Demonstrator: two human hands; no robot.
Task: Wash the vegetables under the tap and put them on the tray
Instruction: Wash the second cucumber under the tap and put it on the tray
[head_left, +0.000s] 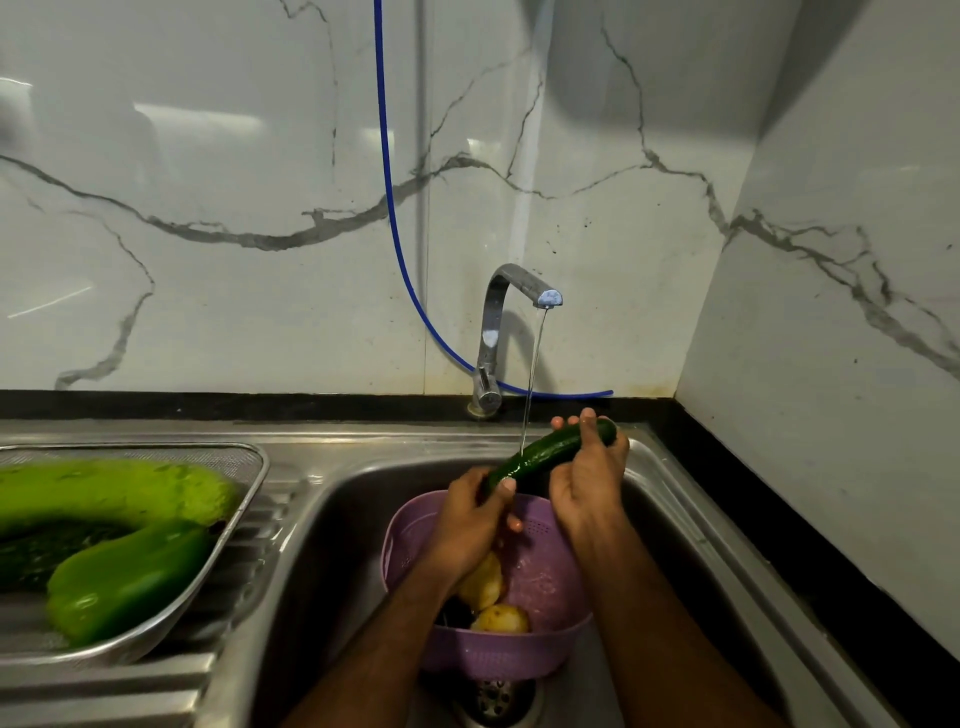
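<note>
With both hands, left (470, 512) and right (589, 480), gripping the dark green cucumber (550, 456), I should roll it so the thin tap stream (531, 384) at 12 o'clock wets every side.

This was a home kitchen, seen at its sink corner. A stainless steel sink (670, 483) with a ribbed draining board (249, 525) was set into a black desk (810, 530) that ran into the corner, and glossy white marble-look wall panels (208, 156) with grey veins rose behind it and on the right. A chrome tap (496, 332) stood at the back edge with a thin stream of water (532, 374) running from its spout, and a blue hose (387, 171) hung down the wall beside it. A purple plastic colander (540, 582) sat in the basin over the drain (493, 699), and a steel mesh tray (244, 467) of green vegetables (119, 535) rested on the draining board.
</note>
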